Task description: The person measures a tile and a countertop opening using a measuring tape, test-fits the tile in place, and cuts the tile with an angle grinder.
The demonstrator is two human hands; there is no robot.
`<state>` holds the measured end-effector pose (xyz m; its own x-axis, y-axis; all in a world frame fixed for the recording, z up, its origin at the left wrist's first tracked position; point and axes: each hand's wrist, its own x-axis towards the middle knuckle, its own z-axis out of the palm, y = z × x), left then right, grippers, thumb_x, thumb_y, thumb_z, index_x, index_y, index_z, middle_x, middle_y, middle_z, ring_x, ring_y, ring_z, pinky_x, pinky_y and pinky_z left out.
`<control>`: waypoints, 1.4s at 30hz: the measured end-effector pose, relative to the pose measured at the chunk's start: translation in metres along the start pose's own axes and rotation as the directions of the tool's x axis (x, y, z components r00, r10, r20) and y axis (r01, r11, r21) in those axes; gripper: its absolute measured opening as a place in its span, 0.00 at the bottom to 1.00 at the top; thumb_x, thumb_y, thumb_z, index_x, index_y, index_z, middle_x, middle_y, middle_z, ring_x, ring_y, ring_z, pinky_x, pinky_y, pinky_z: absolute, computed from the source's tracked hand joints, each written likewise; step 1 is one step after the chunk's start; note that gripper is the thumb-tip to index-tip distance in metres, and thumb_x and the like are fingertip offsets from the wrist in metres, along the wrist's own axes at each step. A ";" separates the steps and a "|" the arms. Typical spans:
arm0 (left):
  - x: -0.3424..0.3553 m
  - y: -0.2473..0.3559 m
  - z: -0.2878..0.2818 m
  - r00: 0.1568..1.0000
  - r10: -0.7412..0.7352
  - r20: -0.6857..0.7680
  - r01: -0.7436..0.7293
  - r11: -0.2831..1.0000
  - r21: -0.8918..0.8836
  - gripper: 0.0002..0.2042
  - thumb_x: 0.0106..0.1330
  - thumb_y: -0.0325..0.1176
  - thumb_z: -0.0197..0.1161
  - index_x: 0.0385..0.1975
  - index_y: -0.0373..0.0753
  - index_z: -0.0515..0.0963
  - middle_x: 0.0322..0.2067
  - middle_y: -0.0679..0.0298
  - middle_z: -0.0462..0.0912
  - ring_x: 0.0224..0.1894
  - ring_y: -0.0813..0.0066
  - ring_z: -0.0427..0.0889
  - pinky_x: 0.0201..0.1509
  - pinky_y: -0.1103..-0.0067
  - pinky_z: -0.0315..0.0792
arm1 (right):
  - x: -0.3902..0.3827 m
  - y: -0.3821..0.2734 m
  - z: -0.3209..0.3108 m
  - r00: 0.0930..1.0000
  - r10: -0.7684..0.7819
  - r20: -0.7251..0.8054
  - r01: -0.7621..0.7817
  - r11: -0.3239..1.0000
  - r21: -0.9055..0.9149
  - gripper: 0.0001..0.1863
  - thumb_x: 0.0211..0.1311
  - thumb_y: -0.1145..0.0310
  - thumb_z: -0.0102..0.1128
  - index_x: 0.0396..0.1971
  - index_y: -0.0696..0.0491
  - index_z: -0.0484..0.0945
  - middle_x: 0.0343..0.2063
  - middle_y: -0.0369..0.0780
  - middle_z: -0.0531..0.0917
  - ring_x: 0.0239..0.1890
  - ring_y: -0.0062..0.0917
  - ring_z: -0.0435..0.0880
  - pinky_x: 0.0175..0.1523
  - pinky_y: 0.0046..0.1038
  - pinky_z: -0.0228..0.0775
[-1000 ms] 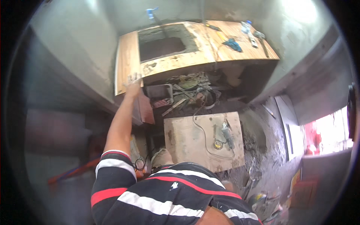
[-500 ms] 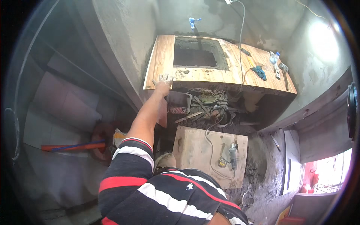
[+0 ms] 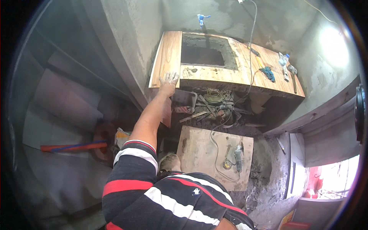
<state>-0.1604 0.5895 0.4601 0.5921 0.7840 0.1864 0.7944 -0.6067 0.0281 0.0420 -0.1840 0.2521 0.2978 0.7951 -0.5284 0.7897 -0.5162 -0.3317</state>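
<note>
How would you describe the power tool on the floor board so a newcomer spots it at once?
Below the wooden counter lies a pale board on the floor. The grinder lies near its right edge, dark and stubby, with a cord looping away; nothing else on the board is a tool.

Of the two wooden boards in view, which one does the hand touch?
The left hand rests on the upper wooden countertop, the one with a rectangular cut-out. The lower board lies apart on the floor, carrying a grinder.

Tan wood-grain countertop (image 3: 168, 57) (black, red and white striped sleeve (image 3: 130, 168))
</note>
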 end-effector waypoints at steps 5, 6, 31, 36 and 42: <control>-0.002 -0.001 -0.003 0.992 0.121 -0.036 -0.121 0.993 -0.006 0.31 0.70 0.27 0.51 0.74 0.53 0.62 0.78 0.70 0.56 0.79 0.56 0.54 0.72 0.32 0.49 | -0.002 -0.005 0.001 1.000 0.014 0.005 -0.014 1.000 -0.006 0.09 0.54 0.61 0.62 0.26 0.52 0.83 0.28 0.47 0.85 0.34 0.44 0.86 0.38 0.44 0.77; -0.002 -0.002 -0.003 0.992 0.118 -0.031 -0.119 0.993 -0.006 0.31 0.70 0.27 0.51 0.74 0.53 0.62 0.78 0.70 0.56 0.79 0.56 0.54 0.72 0.32 0.49 | -0.002 -0.006 0.001 1.000 0.013 0.008 -0.013 1.000 -0.006 0.09 0.54 0.61 0.62 0.26 0.52 0.83 0.28 0.47 0.85 0.34 0.44 0.86 0.38 0.44 0.77; -0.061 -0.025 0.008 0.747 -0.486 0.454 0.097 -0.596 -0.797 0.20 0.70 0.37 0.69 0.53 0.31 0.72 0.43 0.54 0.79 0.42 0.56 0.85 0.46 0.60 0.84 | 0.030 0.025 -0.026 0.991 -0.121 -0.055 0.110 0.979 -0.170 0.08 0.54 0.64 0.60 0.26 0.53 0.82 0.29 0.47 0.85 0.36 0.44 0.86 0.39 0.45 0.76; -0.043 -0.034 0.016 0.713 -0.495 0.498 0.040 -0.679 -0.733 0.21 0.70 0.32 0.67 0.58 0.30 0.70 0.51 0.51 0.77 0.55 0.51 0.80 0.51 0.51 0.82 | 0.033 0.052 0.016 0.988 0.042 -0.148 -0.037 0.999 0.036 0.10 0.56 0.62 0.59 0.28 0.53 0.83 0.30 0.48 0.85 0.37 0.45 0.86 0.39 0.46 0.76; -0.027 -0.022 0.015 0.703 -0.502 0.504 -0.009 -0.715 -0.699 0.18 0.70 0.27 0.63 0.58 0.33 0.72 0.49 0.53 0.81 0.51 0.53 0.83 0.50 0.49 0.81 | 0.004 0.018 0.015 0.994 0.104 0.027 -0.106 0.990 0.096 0.10 0.58 0.63 0.59 0.31 0.53 0.83 0.31 0.48 0.86 0.36 0.43 0.87 0.38 0.44 0.77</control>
<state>-0.1914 0.5836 0.4395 0.0855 0.9219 -0.3779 -0.6679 0.3345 0.6649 0.0489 -0.1948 0.2325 0.3635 0.7286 -0.5806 0.6988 -0.6254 -0.3472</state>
